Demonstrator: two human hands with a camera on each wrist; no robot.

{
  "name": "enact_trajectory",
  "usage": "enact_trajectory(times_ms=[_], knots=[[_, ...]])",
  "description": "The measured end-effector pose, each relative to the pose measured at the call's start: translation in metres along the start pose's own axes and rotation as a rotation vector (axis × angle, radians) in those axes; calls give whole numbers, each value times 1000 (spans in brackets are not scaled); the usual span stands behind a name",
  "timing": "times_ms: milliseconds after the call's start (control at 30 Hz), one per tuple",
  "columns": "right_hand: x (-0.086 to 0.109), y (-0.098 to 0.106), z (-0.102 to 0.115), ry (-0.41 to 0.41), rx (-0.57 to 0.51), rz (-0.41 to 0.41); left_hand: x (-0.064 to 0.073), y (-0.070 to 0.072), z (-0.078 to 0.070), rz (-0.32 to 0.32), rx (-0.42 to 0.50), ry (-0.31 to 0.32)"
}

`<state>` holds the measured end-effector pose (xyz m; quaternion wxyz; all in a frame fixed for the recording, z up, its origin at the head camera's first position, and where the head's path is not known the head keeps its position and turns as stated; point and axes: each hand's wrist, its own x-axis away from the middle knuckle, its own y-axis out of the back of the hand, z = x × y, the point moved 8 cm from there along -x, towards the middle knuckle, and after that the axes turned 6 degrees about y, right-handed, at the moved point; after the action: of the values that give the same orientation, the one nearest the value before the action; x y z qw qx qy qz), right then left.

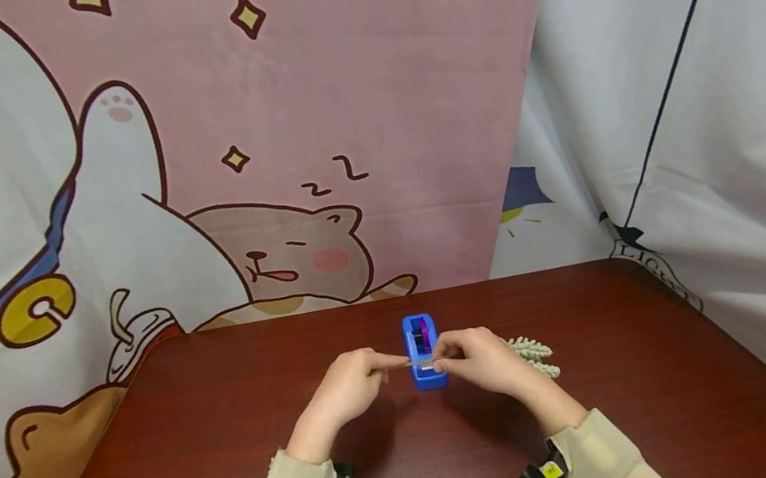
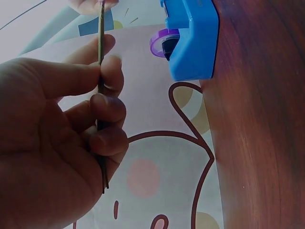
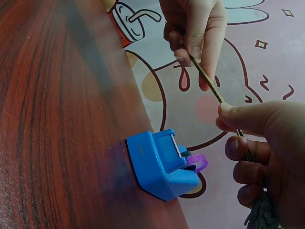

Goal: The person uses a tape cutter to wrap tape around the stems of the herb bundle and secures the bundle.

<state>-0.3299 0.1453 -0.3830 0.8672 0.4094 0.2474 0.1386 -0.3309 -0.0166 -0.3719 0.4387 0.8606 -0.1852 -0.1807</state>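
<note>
A thin bundle of greenish stems (image 3: pixel 208 81) runs between the two hands. My left hand (image 1: pixel 352 384) pinches one end of it with thumb and fingers, and the loose stem ends (image 2: pixel 105 183) stick out below the curled fingers in the left wrist view. The right hand (image 1: pixel 482 358) grips the other end, its fingers curled round it. Beyond that hand hang pale green, leafy or knitted-looking sprig heads (image 1: pixel 533 353), darker in the right wrist view. Just behind the hands stands a blue tape dispenser (image 1: pixel 428 379) with a purple tape roll (image 3: pixel 199 163).
The dark reddish-brown table (image 1: pixel 224 469) extends to both sides. A pink cartoon curtain (image 1: pixel 405 100) hangs at its back edge, with a white fabric wall (image 1: pixel 737 129) on the right. Camera straps (image 1: pixel 544 476) sit at the wrists.
</note>
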Motion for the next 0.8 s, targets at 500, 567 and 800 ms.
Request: enact_trajectory(times_ms=[500,567,800], knots=[[0,1,1,3,8,7,0,0,-2,-7,-34,8],[0,1,-1,-8,9,6,1,0,-3,-9,-44,2],[-1,3,-2,-7,-11,-24,3,1,-7,-28,-63,-19]])
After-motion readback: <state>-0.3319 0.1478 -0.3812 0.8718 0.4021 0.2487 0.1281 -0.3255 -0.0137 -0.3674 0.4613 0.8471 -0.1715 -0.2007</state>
